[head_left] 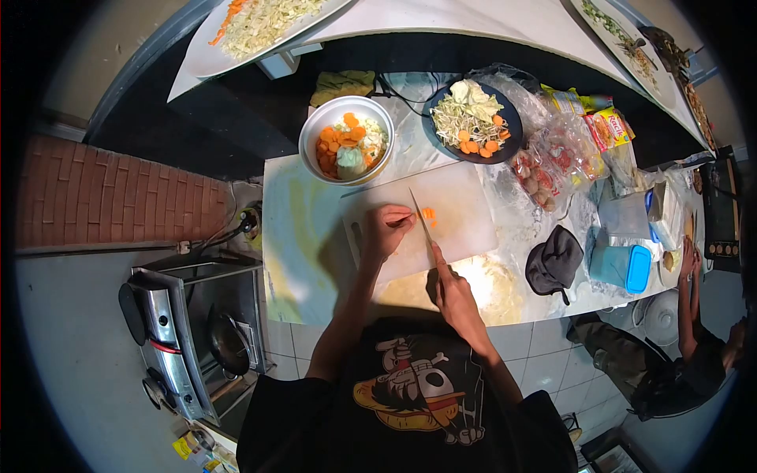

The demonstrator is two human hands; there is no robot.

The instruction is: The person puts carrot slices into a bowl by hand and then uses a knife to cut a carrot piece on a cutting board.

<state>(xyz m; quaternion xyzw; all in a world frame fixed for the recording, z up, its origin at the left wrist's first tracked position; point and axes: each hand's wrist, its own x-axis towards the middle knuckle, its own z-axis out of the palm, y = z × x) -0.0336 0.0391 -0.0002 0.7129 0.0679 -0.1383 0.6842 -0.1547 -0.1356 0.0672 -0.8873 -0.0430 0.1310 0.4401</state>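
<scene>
A white cutting board (pixel 465 197) lies on the table in front of me. My right hand (pixel 455 296) is closed round the handle of a kitchen knife (pixel 422 214), whose blade points away from me over the board. To the left of the blade, my left hand (pixel 392 225) has its fingers curled together just above the board. Whatever those fingers hold, if anything, is hidden. Small orange carrot pieces (pixel 430 215) lie on the board right beside the blade. Behind the board stands a white bowl (pixel 306 142) with carrot slices (pixel 337 140) and pale chopped vegetables.
A dark plate (pixel 514 130) with sprouts, cabbage and carrot slices stands behind the board. Plastic bags (pixel 564 150), a dark cap (pixel 554 260) and a blue-lidded container (pixel 623 268) lie to the right. A stove (pixel 169 339) is at left; another person (pixel 678 355) is at right.
</scene>
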